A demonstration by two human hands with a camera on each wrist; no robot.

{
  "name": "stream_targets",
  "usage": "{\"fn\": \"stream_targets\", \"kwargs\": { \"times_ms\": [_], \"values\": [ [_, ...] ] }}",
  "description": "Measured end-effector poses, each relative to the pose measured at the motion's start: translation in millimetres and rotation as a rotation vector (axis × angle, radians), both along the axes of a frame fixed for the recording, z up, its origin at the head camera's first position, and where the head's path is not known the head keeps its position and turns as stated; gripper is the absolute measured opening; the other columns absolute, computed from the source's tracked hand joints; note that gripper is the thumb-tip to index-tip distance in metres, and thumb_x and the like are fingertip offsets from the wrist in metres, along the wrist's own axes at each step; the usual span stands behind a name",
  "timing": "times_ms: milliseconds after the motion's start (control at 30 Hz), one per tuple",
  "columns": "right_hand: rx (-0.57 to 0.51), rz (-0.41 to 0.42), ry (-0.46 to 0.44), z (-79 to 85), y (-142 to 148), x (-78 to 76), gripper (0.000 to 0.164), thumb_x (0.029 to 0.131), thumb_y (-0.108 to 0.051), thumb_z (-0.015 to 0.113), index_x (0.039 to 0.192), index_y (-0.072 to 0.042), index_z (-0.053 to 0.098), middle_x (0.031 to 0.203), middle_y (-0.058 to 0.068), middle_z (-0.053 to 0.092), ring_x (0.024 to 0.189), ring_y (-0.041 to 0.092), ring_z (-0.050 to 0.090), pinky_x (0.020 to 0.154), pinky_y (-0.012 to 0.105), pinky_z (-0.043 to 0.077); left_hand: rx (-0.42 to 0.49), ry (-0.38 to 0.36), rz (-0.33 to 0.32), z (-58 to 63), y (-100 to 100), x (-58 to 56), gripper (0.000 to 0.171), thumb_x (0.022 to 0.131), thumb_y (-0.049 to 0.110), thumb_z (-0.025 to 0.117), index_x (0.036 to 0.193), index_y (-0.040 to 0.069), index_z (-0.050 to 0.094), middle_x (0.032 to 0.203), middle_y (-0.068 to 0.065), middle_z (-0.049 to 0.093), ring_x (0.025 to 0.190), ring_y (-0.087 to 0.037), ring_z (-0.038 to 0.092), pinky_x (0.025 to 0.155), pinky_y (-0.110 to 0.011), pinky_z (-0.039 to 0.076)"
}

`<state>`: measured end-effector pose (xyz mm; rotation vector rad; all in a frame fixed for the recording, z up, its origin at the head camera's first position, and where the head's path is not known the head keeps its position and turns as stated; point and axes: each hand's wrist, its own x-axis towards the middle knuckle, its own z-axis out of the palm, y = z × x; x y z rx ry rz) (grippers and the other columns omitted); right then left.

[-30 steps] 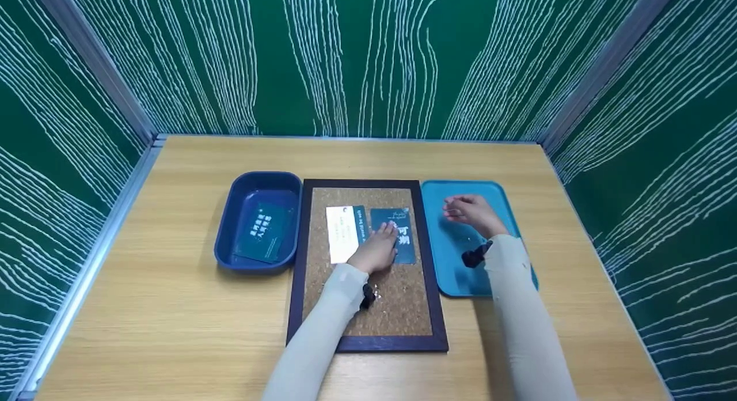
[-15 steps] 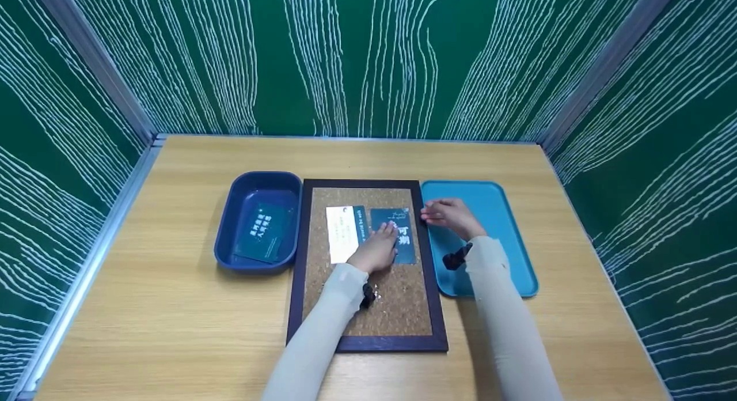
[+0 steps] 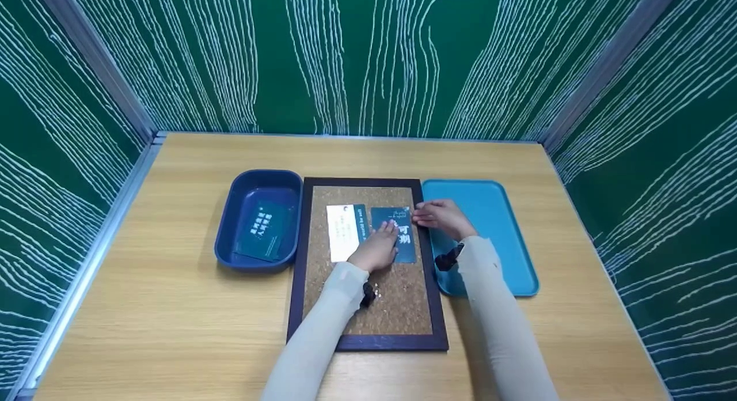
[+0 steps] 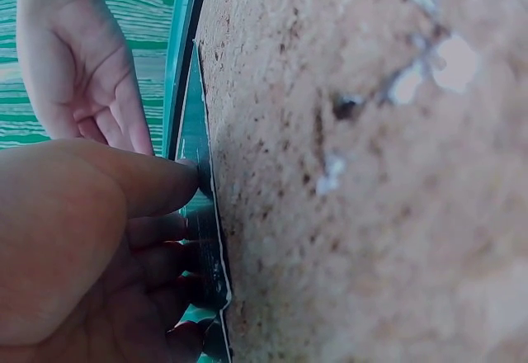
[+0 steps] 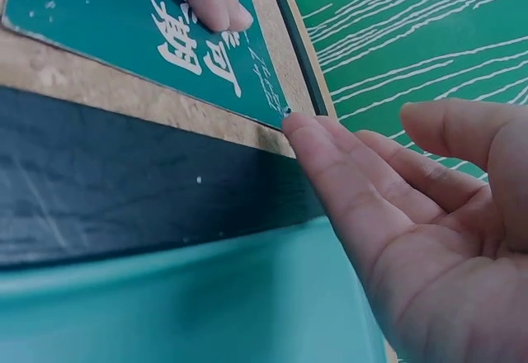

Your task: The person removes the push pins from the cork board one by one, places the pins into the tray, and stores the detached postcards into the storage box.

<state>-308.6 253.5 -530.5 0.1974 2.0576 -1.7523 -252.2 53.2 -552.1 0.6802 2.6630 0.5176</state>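
A dark green card with white lettering (image 3: 406,250) lies on the framed corkboard (image 3: 397,317). Across it rests my left hand (image 3: 375,248), its fingers straight and spread on the surface and partly hiding the print. My right hand (image 3: 443,218) is over the board's right frame edge, fingers extended and thumb apart. In the right wrist view its fingertips touch or nearly touch the card's corner (image 5: 276,120); nothing shows in its grip. Left of that card lies a white-and-green card (image 3: 344,237). Small shiny clear pieces (image 3: 377,291) sit lower on the cork, blurred in the left wrist view.
A dark blue bin (image 3: 220,239) stands against the board's left side, with a green lettered card (image 3: 262,234) inside. Along the right side lies a turquoise tray (image 3: 489,205). Green panels with white lines (image 3: 276,72) enclose the wooden table (image 3: 173,309).
My right hand has moved left from above the turquoise tray to the green card's upper right corner. The left hand stays on the card.
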Motion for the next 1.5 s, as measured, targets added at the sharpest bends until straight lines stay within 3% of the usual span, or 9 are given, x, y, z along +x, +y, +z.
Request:
{"fn": "stream_targets", "kwargs": {
  "times_ms": [300,600,967,1500],
  "values": [
    [0.009,0.000,-0.014,-3.9,-2,-0.5,0.043,0.102,-0.018,0.045,0.135,0.010,0.045,0.132,0.031,0.053,0.118,0.034,0.060,0.101,0.040,0.049,-0.022,0.012,-0.010,0.9,0,-0.1,0.053,0.103,0.025,0.040,0.151,0.004,0.028,0.161,-0.013,0.016,0.149,-0.026,0.013,0.121,-0.042,0.017],
    [0.014,-0.034,-0.024,-7.7,-4,0.0,0.040,0.102,-0.017,0.045,0.133,0.008,0.049,0.130,0.028,0.056,0.104,0.021,0.067,0.092,0.031,0.055,-0.022,-0.004,-0.004,-0.2,1,0.1,0.054,0.103,0.026,0.040,0.152,0.006,0.026,0.161,-0.012,0.014,0.150,-0.025,0.011,0.122,-0.040,0.016],
    [-0.004,-0.089,-0.045,-9.8,-8,0.0,0.039,0.101,-0.014,0.048,0.133,0.009,0.049,0.130,0.028,0.057,0.098,0.018,0.069,0.088,0.028,0.056,-0.018,-0.008,0.000,2.7,0,0.4,0.054,0.103,0.025,0.040,0.151,0.005,0.027,0.161,-0.012,0.016,0.149,-0.025,0.013,0.121,-0.040,0.018],
    [0.034,-0.088,-0.053,-10.2,-11,0.8,0.039,0.101,-0.016,0.046,0.134,0.006,0.049,0.130,0.024,0.058,0.105,0.019,0.066,0.091,0.027,0.055,-0.005,0.002,-0.001,2.3,0,0.8,0.053,0.103,0.024,0.041,0.151,0.004,0.028,0.160,-0.013,0.017,0.149,-0.026,0.013,0.121,-0.041,0.017]
  ]
}}
